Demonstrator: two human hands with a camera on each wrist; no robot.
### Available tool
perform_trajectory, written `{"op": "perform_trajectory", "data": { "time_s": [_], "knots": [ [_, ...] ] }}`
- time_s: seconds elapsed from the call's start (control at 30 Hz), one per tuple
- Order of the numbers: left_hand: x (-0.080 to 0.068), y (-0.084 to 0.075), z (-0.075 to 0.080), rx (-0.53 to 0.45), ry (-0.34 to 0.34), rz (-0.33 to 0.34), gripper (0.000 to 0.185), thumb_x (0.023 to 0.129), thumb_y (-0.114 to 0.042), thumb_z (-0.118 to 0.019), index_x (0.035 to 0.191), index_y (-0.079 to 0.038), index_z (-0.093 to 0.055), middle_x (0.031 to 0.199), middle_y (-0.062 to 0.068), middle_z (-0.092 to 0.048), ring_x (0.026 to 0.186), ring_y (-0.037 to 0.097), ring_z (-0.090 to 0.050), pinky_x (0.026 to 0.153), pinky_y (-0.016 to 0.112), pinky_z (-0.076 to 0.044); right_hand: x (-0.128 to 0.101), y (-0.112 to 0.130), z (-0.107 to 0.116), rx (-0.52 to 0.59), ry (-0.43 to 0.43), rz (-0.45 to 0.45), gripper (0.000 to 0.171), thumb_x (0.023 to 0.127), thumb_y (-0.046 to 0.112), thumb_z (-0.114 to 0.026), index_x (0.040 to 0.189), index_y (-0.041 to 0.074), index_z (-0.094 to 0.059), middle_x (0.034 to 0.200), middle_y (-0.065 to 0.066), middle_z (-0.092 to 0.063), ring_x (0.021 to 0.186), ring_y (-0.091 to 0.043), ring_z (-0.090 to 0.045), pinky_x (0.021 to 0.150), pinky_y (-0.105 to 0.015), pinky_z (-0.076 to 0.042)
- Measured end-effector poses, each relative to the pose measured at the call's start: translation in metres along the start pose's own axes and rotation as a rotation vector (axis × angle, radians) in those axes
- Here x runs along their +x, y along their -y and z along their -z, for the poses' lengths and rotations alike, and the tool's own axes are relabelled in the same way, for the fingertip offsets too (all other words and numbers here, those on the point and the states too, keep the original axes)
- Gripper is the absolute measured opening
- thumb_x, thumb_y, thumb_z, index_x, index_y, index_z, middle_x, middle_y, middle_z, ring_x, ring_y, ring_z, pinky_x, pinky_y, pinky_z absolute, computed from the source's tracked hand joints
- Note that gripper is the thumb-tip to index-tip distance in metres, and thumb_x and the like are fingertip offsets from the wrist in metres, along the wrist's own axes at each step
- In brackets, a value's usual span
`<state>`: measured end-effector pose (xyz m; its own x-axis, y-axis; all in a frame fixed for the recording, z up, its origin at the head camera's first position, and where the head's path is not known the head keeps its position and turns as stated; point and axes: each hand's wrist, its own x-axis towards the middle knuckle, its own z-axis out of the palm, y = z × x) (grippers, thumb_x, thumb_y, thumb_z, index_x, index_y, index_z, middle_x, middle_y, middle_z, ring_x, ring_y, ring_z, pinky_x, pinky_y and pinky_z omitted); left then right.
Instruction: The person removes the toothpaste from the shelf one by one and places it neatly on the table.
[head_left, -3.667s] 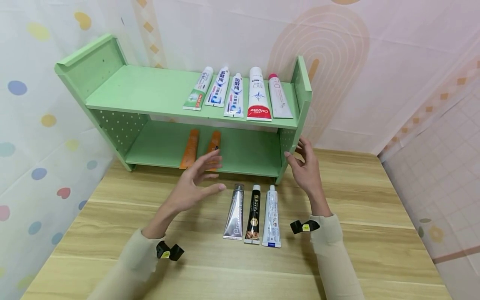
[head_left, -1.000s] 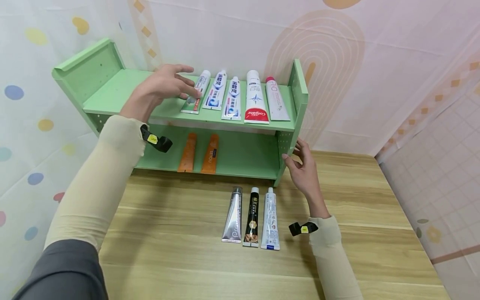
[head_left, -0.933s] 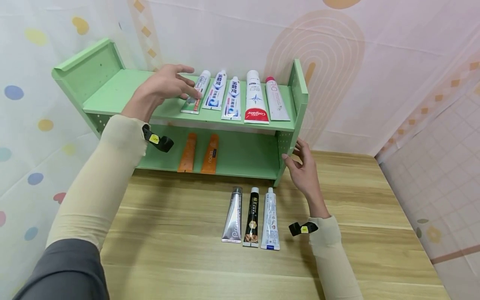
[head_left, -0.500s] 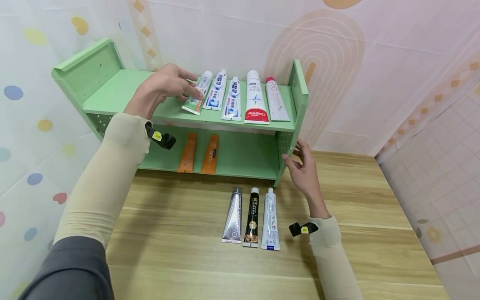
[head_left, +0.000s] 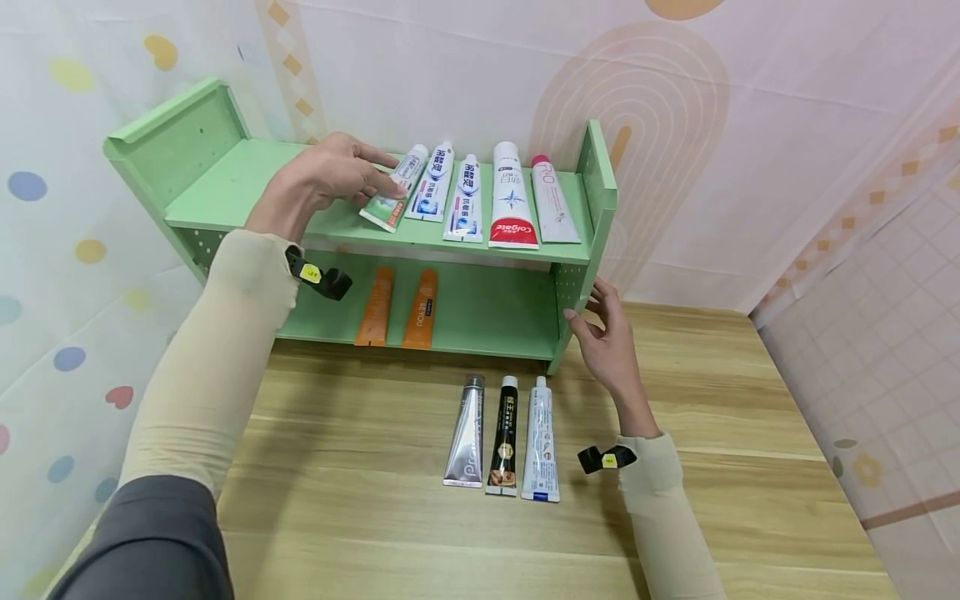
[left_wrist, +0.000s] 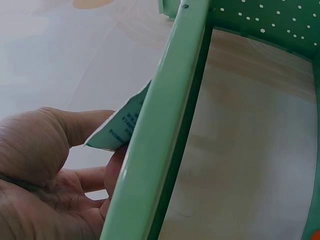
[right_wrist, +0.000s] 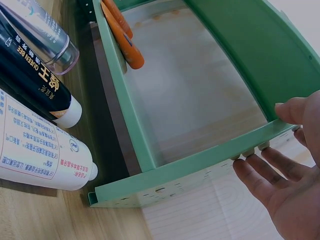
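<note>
At the front edge of the upper shelf board [head_left: 300, 218], left of the row of tubes, the left hand [head_left: 322, 177] pinches the green-and-white tube [head_left: 393, 198] between thumb and curled fingers. The tube's crimped end is tilted up and swung out past the board's front edge, while its cap end points to the back among the others; the left wrist view shows that crimped end [left_wrist: 122, 127] poking out just beside the thumb, against the board's front lip. Gripping it low at the crimp probably gives the hand room without disturbing its neighbour, the blue-and-white tube [head_left: 430, 193], which lies touching or just beside it.

The right hand [head_left: 609, 342] rests on the green shelf's right side panel [head_left: 596, 196], thumb on one face and the straight, slightly spread fingers [right_wrist: 260, 167] on the other, most likely to steady the light shelf.

To the left of the held tube the upper board is bare up to the left side panel, so there is free room that way and forward over the edge; to the right four more tubes lie close together up to the right panel. On the lower board two orange tubes [head_left: 397, 308] lie near the middle. On the wooden table [head_left: 750, 467], near the shelf's front right corner, three tubes [head_left: 504, 433] lie side by side, well apart from the table's edges.
</note>
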<state>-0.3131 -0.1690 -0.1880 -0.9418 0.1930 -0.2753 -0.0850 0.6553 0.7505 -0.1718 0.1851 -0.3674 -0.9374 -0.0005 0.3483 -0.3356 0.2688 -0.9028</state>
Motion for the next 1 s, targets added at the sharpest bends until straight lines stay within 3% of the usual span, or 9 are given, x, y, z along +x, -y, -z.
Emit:
{"op": "perform_trajectory", "data": {
  "time_s": [0.13,0.3,0.6,0.8,1.0],
  "knots": [
    [-0.001,0.002,-0.001,-0.017,-0.006,0.000,0.074,0.094,-0.028,-0.076,0.158,-0.023,-0.041,0.129,-0.002,-0.060,0.087,0.008,-0.058,0.076,0.021,-0.048,0.000,0.000,0.000,0.000,0.000,0.001,0.059,0.101,0.003,-0.059,0.157,0.008,-0.038,0.154,-0.024,-0.045,0.134,-0.040,-0.052,0.092,-0.012,-0.052],
    [-0.001,0.005,-0.001,-0.055,-0.009,-0.011,0.074,0.094,-0.026,-0.076,0.159,-0.026,-0.040,0.155,0.004,-0.046,0.104,0.009,-0.057,0.085,0.022,-0.049,0.000,0.000,0.000,0.004,0.000,0.005,0.059,0.101,0.002,-0.059,0.157,0.008,-0.038,0.154,-0.025,-0.044,0.134,-0.040,-0.052,0.092,-0.011,-0.052],
    [-0.002,0.012,-0.001,-0.183,-0.068,-0.032,0.074,0.093,-0.023,-0.077,0.157,-0.027,-0.043,0.152,0.005,-0.050,0.107,0.011,-0.058,0.078,0.022,-0.053,0.000,0.000,-0.001,0.000,0.001,0.007,0.059,0.101,0.002,-0.059,0.156,0.006,-0.037,0.154,-0.024,-0.045,0.135,-0.042,-0.051,0.092,-0.011,-0.052],
    [-0.005,0.017,-0.002,-0.281,-0.103,-0.057,0.075,0.091,-0.019,-0.079,0.157,-0.026,-0.044,0.155,0.006,-0.050,0.108,0.012,-0.060,0.074,0.022,-0.054,0.000,0.002,0.000,-0.018,0.002,-0.005,0.059,0.102,0.003,-0.059,0.156,0.007,-0.038,0.154,-0.023,-0.045,0.136,-0.041,-0.052,0.097,-0.020,-0.054],
    [-0.010,0.019,-0.004,-0.362,-0.126,-0.090,0.075,0.090,-0.013,-0.080,0.156,-0.027,-0.045,0.157,0.005,-0.049,0.110,0.014,-0.059,0.071,0.022,-0.054,0.000,0.001,0.000,-0.009,0.001,-0.001,0.059,0.102,0.002,-0.059,0.157,0.008,-0.037,0.154,-0.024,-0.044,0.136,-0.042,-0.051,0.094,-0.014,-0.052]
  ]
}}
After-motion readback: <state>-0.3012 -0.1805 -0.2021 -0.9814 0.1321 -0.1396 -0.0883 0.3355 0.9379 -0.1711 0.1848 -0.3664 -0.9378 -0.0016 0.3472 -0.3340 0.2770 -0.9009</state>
